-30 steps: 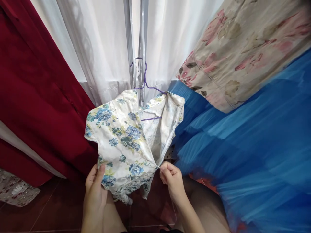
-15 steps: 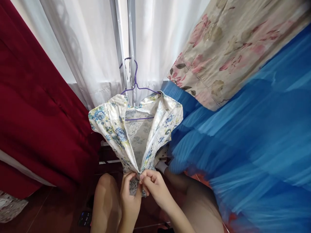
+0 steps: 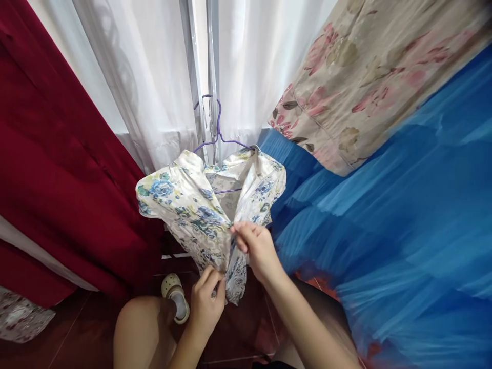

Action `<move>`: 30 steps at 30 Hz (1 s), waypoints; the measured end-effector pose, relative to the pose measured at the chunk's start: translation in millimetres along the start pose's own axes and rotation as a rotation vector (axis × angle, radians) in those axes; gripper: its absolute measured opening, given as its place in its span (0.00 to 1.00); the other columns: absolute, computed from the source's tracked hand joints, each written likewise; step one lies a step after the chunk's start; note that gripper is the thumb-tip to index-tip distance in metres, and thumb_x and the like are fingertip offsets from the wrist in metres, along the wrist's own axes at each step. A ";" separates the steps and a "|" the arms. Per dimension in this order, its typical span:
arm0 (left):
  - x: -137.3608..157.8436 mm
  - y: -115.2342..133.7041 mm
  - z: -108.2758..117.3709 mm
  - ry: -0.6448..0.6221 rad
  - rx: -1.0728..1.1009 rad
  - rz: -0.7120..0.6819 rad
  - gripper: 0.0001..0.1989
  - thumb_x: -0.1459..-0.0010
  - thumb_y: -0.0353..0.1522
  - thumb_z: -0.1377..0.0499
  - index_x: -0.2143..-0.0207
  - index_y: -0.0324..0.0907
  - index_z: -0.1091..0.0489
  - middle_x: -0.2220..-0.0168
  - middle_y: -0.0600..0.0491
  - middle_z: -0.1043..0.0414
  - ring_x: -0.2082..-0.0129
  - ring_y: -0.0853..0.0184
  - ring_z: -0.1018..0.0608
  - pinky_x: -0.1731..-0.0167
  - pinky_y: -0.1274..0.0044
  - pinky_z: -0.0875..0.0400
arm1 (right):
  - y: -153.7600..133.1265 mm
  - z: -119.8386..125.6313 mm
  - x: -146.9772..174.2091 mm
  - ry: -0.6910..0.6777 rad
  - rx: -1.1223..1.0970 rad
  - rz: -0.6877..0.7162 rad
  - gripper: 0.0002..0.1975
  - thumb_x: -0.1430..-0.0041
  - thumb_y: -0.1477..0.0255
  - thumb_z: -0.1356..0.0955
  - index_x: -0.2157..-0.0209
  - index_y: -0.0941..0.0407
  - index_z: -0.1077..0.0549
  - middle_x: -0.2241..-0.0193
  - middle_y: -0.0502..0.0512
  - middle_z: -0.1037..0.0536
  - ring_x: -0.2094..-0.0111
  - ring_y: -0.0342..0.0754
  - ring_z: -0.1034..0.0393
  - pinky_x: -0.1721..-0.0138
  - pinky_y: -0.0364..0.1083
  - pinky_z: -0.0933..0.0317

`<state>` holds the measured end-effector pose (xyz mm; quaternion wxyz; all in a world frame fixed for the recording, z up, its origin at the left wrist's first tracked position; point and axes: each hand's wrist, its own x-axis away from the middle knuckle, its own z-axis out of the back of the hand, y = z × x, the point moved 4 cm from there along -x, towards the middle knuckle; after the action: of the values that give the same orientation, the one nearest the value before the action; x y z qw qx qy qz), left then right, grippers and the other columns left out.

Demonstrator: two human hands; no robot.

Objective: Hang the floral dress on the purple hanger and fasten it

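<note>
A white dress with blue and yellow-green flowers (image 3: pixel 192 220) hangs in front of me, its short sleeves spread out. A purple wire hanger (image 3: pixel 220 123) runs through its shoulders. The dress's zipper parts the front in a V at the top and is closed below that. Right at the bottom of the V, my right hand (image 3: pixel 255 246) pinches the zipper pull, which its fingertips mostly hide. Lower down, my left hand (image 3: pixel 207 297) is closed on the edge of the dress beside the zipper and draws the cloth taut.
White curtains (image 3: pixel 154 66) and metal poles (image 3: pixel 211 51) stand behind the hanger. Dark red cloth (image 3: pixel 69 154) hangs at left. To the right are a beige floral garment (image 3: pixel 346 102) and layered blue tulle (image 3: pixel 403 215). Below, a foot wears a cream clog (image 3: pixel 170 284) on red tiles.
My right hand has moved up along the front with the zipper pull, and the V-shaped opening has grown shorter. My left hand stays low on the cloth. The left knee has shifted left, revealing the clog.
</note>
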<state>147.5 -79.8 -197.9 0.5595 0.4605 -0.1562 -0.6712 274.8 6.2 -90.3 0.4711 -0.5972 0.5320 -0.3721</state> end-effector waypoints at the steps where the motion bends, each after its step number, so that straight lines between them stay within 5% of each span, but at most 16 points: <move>1: 0.3 -0.7 3.1 -0.033 -0.030 -0.008 0.10 0.35 0.30 0.46 0.70 0.42 0.30 0.69 0.48 0.31 0.69 0.65 0.25 0.66 0.77 0.31 | -14.1 -3.3 -11.5 -0.003 -0.020 0.037 0.20 0.42 0.63 0.30 0.83 0.56 0.33 0.89 0.45 0.37 0.84 0.38 0.50 0.79 0.43 0.54; 9: -4.8 -13.3 21.4 -0.136 -0.098 -0.045 0.09 0.39 0.30 0.44 0.73 0.49 0.30 0.67 0.45 0.26 0.71 0.58 0.23 0.73 0.70 0.31 | -101.7 -44.5 -90.0 -0.097 -0.146 0.192 0.13 0.43 0.68 0.32 0.78 0.60 0.26 0.88 0.43 0.41 0.85 0.36 0.53 0.81 0.42 0.60; 16: -15.9 -36.5 41.6 -0.056 0.023 0.074 0.07 0.40 0.35 0.39 0.73 0.49 0.27 0.71 0.50 0.27 0.73 0.59 0.23 0.72 0.70 0.29 | -96.5 -50.6 -94.3 -0.140 -0.008 0.249 0.12 0.39 0.70 0.34 0.75 0.60 0.26 0.88 0.43 0.38 0.84 0.36 0.50 0.81 0.40 0.58; 20: -55.6 2.4 68.4 0.134 0.070 -0.126 0.05 0.37 0.30 0.41 0.62 0.49 0.26 0.62 0.51 0.24 0.61 0.60 0.21 0.61 0.70 0.25 | -97.8 -52.5 -69.1 -0.142 0.113 0.354 0.11 0.38 0.69 0.33 0.74 0.58 0.27 0.88 0.43 0.36 0.84 0.37 0.45 0.80 0.41 0.54; 23: -107.1 50.8 100.3 0.350 0.079 -0.297 0.13 0.36 0.28 0.42 0.50 0.47 0.28 0.50 0.49 0.26 0.52 0.61 0.22 0.56 0.70 0.24 | -107.2 -54.2 -51.5 -0.180 0.154 0.380 0.12 0.36 0.69 0.33 0.74 0.57 0.28 0.87 0.43 0.35 0.85 0.37 0.44 0.80 0.41 0.53; 26: -162.5 99.7 124.0 0.366 -0.013 -0.475 0.20 0.32 0.30 0.46 0.39 0.44 0.34 0.38 0.45 0.34 0.53 0.64 0.22 0.56 0.73 0.25 | -117.7 -51.8 -41.7 -0.227 0.178 0.397 0.12 0.36 0.68 0.32 0.73 0.56 0.29 0.87 0.43 0.34 0.84 0.37 0.43 0.80 0.41 0.52; 30: -205.9 136.0 130.4 0.240 -0.198 -0.617 0.12 0.30 0.32 0.47 0.53 0.40 0.25 0.57 0.50 0.24 0.57 0.66 0.23 0.54 0.76 0.29 | -119.9 -41.8 -45.2 -0.223 0.148 0.454 0.12 0.37 0.65 0.31 0.72 0.56 0.29 0.85 0.43 0.34 0.82 0.37 0.42 0.79 0.41 0.50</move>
<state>116.3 20.4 60.7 0.3866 0.5053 0.1230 -0.7616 262.3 42.6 38.9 0.6405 -0.4640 0.5685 -0.2265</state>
